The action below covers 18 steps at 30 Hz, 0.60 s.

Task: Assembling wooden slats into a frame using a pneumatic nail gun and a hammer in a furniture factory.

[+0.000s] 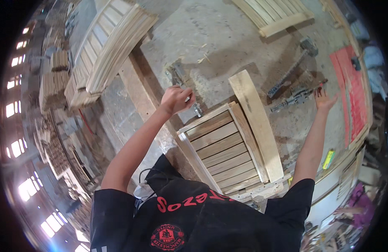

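Observation:
A slatted wooden panel point(223, 151) lies in front of me within a wooden frame, and a plain wooden board point(259, 130) rests along its right side. Beyond the panel's far left corner, my left hand point(176, 100) is curled closed. A metal clamp-like bar point(196, 108) passes beneath its fingers, which hide what they hold, if anything. To the right, my right hand point(324, 101) has its fingers apart and its thumb out. It is by the end of a long metal screw device point(292, 100), and I cannot tell whether they touch.
A hammer-like tool point(295, 67) lies beyond the screw device. Slatted panels are stacked at the far left point(114, 42), and another panel point(274, 17) lies at the far right. A red sheet point(349, 92) and a yellow-green object point(328, 159) are at the right.

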Each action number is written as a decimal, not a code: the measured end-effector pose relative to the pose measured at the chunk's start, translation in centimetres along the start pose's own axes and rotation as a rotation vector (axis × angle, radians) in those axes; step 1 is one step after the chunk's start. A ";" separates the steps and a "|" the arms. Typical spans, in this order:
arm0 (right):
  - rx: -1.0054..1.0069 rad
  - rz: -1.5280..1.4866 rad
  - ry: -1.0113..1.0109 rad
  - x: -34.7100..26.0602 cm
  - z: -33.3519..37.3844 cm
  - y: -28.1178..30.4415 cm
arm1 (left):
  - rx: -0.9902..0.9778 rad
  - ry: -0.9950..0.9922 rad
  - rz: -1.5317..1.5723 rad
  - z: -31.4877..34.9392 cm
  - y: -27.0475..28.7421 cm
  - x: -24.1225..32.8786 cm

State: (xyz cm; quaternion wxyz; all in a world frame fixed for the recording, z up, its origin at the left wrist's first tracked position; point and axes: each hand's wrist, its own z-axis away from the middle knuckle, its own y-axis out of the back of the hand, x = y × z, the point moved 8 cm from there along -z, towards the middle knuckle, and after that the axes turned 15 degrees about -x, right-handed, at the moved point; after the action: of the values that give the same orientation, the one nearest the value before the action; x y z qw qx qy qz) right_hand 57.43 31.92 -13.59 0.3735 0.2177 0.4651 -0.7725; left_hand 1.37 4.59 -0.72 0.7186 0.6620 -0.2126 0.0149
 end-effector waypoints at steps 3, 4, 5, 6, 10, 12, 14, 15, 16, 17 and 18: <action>0.103 -0.087 0.108 -0.3 3.0 -4.0 | 0.050 0.034 0.053 0.2 0.2 -0.2; 0.226 -0.130 0.205 -0.9 4.7 -4.1 | 0.054 0.037 0.039 0.2 0.0 -0.1; 0.231 -0.114 0.201 -1.8 4.0 -3.2 | 0.051 0.043 0.054 0.3 -0.1 -0.4; 0.069 -0.036 0.220 -5.1 2.9 -1.9 | 0.071 0.028 0.074 -0.1 -0.4 -0.1; -0.844 0.236 -0.059 -5.7 6.2 -13.1 | 0.061 0.066 0.085 0.5 0.3 -1.0; -0.694 0.632 -0.089 -5.5 6.8 -12.0 | 0.117 0.032 0.124 0.2 0.7 -0.6; -0.546 1.003 -0.124 -3.1 6.9 -12.7 | 0.123 0.034 0.137 0.4 0.4 -0.9; -0.362 1.239 -0.029 -0.7 7.9 -14.9 | 0.130 0.044 0.124 0.8 0.4 -1.2; -0.157 1.468 0.075 -0.3 8.8 -16.0 | 0.129 0.041 0.126 0.8 0.6 -1.1; -0.139 1.477 0.073 -1.0 8.8 -15.5 | 0.129 0.030 0.141 0.7 0.6 -0.9; -0.090 1.292 0.140 -1.8 8.6 -15.5 | 0.126 0.028 0.143 0.9 0.7 -0.9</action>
State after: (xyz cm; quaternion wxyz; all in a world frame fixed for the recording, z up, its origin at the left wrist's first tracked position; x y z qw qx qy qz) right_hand 46.54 29.46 0.36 0.7403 0.4875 0.2958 -0.3561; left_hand 0.06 4.10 -0.30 0.6756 0.6886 -0.2478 0.0890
